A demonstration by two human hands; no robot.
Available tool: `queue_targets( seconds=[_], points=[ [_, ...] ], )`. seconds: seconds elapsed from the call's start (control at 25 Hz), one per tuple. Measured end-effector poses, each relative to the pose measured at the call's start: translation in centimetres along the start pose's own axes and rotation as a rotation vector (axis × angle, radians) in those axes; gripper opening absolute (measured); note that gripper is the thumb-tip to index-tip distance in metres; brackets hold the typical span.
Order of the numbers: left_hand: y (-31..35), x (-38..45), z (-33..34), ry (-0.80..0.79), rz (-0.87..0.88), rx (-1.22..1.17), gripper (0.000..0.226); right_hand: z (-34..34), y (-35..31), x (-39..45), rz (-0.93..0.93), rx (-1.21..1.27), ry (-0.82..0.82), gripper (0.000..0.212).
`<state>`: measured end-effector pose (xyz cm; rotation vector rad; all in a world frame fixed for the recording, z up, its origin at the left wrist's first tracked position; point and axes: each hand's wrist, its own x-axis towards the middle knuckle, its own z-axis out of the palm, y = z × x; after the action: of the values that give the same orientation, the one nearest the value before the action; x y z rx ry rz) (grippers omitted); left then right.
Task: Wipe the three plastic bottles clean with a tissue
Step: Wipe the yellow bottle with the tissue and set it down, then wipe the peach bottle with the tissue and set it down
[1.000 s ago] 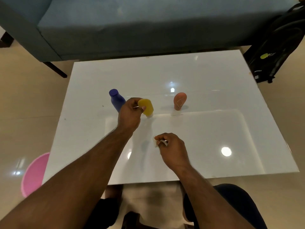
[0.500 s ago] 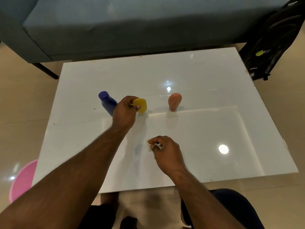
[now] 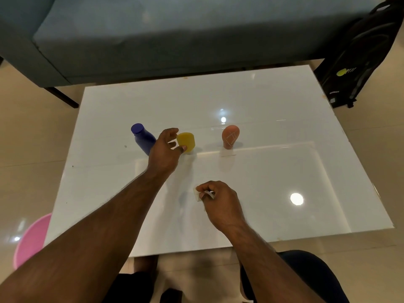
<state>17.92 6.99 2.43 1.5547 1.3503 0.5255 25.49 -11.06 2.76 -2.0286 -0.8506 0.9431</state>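
My left hand [image 3: 164,152] curls loosely beside the yellow plastic bottle [image 3: 186,142], thumb touching; my right hand [image 3: 218,199] pinches the white tissue [image 3: 197,195] above the bench [image 3: 273,171]. I judge wiping unfinished.

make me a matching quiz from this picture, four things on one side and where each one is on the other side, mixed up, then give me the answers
Things:
1. blue bottle
2. yellow bottle
3. orange bottle
4. tissue

Places:
A. pinched in the right hand
B. standing alone, to the right of the other two
C. farthest left, partly behind the left hand
D. in the middle, by the left hand's fingers

Pairs: 1-C, 2-D, 3-B, 4-A
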Motion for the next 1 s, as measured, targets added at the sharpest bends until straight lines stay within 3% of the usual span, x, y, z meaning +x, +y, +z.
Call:
queue_targets(
  seconds=[0.08,0.16,0.32,0.52,0.68,1.0],
  points=[
    [0.0,-1.8,-0.4,0.051,-0.061,0.042,0.059,0.0,0.0,0.1,-0.003,-0.013,0.008,0.015],
    [-0.8,-4.7,-0.1,0.111,-0.095,0.115,0.049,-0.1,0.1,0.1,0.001,-0.049,0.017,0.016],
    [-1.9,-8.0,2.5,-0.001,-0.025,0.205,0.026,-0.4,0.4,0.0,0.021,-0.144,0.027,0.018],
    [0.6,-4.9,6.5,-0.243,-0.013,0.275,0.055,-0.6,0.7,0.0,0.048,-0.182,0.015,0.019],
    [2.0,-2.4,8.9,-0.292,0.02,0.279,0.07,-0.6,1.2,0.2,0.074,-0.172,0.014,0.018],
    [2.8,0.5,11.9,-0.28,0.051,0.226,0.045,-0.9,1.6,0.6,0.071,-0.184,0.003,0.017]
  ],
)
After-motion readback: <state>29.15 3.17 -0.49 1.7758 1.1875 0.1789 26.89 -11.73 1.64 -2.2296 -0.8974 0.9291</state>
